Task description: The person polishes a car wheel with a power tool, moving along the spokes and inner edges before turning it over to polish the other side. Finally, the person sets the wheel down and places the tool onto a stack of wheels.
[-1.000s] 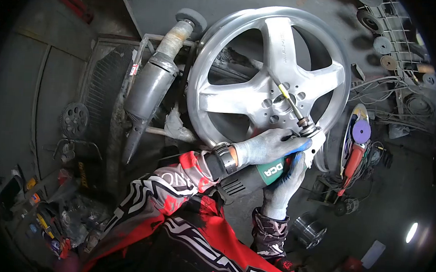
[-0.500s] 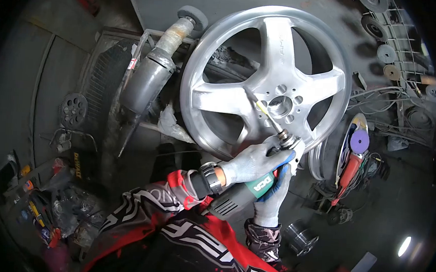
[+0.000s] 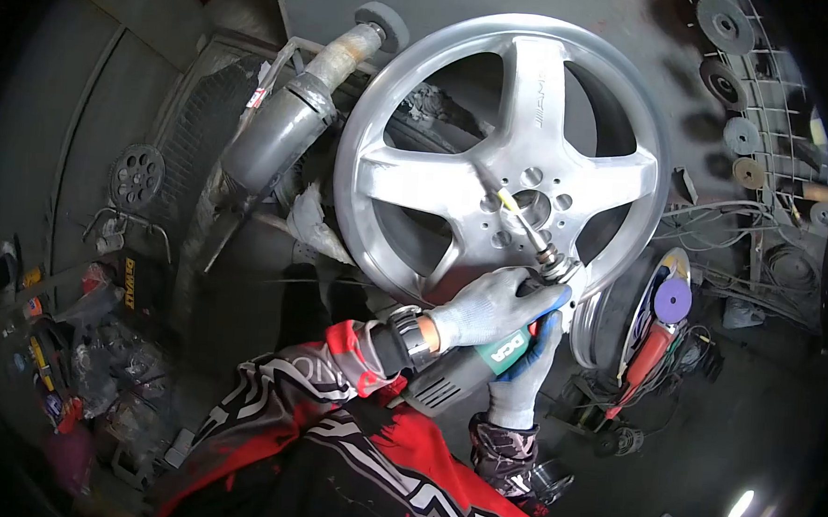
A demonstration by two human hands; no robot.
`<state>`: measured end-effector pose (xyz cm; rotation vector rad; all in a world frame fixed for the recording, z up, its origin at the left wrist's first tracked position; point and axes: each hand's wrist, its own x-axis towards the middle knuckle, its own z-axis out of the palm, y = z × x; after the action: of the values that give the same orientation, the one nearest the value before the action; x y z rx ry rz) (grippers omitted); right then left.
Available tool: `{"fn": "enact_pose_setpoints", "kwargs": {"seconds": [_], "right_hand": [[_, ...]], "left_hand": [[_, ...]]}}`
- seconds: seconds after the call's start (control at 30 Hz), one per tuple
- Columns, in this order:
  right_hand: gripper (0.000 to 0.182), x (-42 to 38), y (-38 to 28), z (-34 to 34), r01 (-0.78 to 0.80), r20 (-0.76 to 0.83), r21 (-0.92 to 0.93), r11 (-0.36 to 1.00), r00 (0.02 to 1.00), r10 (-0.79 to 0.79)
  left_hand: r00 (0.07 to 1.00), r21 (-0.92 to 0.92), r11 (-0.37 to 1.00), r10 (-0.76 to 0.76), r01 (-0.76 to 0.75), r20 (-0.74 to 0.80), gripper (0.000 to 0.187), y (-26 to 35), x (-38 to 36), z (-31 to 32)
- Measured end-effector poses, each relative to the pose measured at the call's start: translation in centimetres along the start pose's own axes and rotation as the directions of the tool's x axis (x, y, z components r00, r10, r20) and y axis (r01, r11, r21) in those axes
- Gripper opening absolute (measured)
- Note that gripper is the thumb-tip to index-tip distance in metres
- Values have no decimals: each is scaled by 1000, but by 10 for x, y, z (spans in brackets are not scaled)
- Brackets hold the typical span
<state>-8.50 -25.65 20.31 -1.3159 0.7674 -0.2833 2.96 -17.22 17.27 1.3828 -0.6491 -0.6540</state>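
Note:
Both of my gloved hands are closed on a green and grey die grinder (image 3: 501, 355) marked DCA. My left hand (image 3: 482, 309) wraps over its front part from the left, with a black watch at the wrist. My right hand (image 3: 526, 377) grips it from the right and below, near the neck. From the collet a thin shaft (image 3: 531, 232) with a yellow section reaches up and left across a bare silver alloy wheel (image 3: 418, 179). Its blurred tip is over the left spoke beside the hub; whether it touches cannot be made out.
Left of the wheel is a large grey motor (image 3: 285, 130) with a round abrasive wheel. Several discs (image 3: 726, 24) hang on a wire rack at the right. A red grinder (image 3: 650, 355) with a purple disc lies below. Bagged items and tools (image 3: 95, 368) clutter the lower left.
The camera view has shifted slightly. The shaft tip sits a little higher and further right against the hub. Both hands keep their hold on the die grinder.

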Motion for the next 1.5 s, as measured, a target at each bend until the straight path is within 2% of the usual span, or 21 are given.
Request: {"fn": "enact_pose_setpoints", "kwargs": {"seconds": [0.1,0.13,0.17,0.23,0.27,0.37,0.43,0.57,0.63,0.73,0.87,0.93,1.03,1.13,1.17,1.2,1.27,1.3,1.33,1.37,1.5], "right_hand": [[54,16,-6,-4,24,5,26,999,1000,-24],[54,19,-5,-5,111,-28,-211,971,992,-120],[54,19,-7,-3,114,-20,-213,970,992,-121],[55,17,-14,3,-28,74,158,987,997,16],[55,17,-13,0,-30,79,155,987,997,18],[56,15,-9,-6,-95,82,182,979,993,81],[55,20,-15,-3,-97,100,271,958,992,72],[48,31,-12,-10,4,-18,195,981,1000,0],[57,27,-22,-3,-75,110,223,972,993,51],[58,26,-18,-12,-51,120,75,996,992,42],[45,35,-18,-10,-41,15,200,979,999,39],[46,41,-12,-14,50,-118,20,999,992,-48],[46,32,-18,-9,-40,51,227,973,998,29],[56,26,-10,-16,-45,146,66,997,989,35],[56,26,-10,-16,-46,147,70,997,989,36],[56,26,-12,-14,-66,157,116,991,986,47],[55,29,-9,-16,-86,165,162,983,984,59],[50,34,-4,-20,3,89,75,997,996,-10],[46,37,-2,-21,86,20,-20,996,996,-85],[46,36,-3,-20,86,20,-21,996,996,-86],[49,28,-4,-13,-64,70,270,961,996,47]], "left_hand": [[992,146,988,-73,57,107,57,18,21,-9],[993,63,994,-94,89,67,60,23,21,-10],[994,62,994,-92,88,59,60,20,22,-7],[964,20,964,-265,265,9,61,8,22,3],[964,17,964,-265,265,3,61,2,19,9],[970,7,972,-234,235,-70,62,-12,12,18],[998,271,960,68,-65,-4,62,-16,18,18],[987,287,949,149,-128,-53,63,-3,30,17],[949,36,949,-313,314,-26,64,10,28,10],[962,10,963,-270,271,-33,65,13,20,9],[969,-116,968,-232,221,-87,65,9,35,15],[966,-55,967,-251,248,-62,65,13,38,11],[964,-3,965,-261,261,-50,64,3,32,16],[946,-24,949,-317,316,-63,62,-2,20,21],[923,-36,925,-380,378,-62,61,-2,17,20],[975,61,975,-208,212,-74,63,-1,12,18],[973,75,971,-222,226,-58,63,-10,22,23],[972,89,968,-233,236,-42,63,-13,28,24],[964,-97,966,-248,239,-92,62,6,31,17],[965,-98,966,-248,239,-91,62,11,31,15],[970,9,973,-229,230,-78,61,-2,19,16]]}}
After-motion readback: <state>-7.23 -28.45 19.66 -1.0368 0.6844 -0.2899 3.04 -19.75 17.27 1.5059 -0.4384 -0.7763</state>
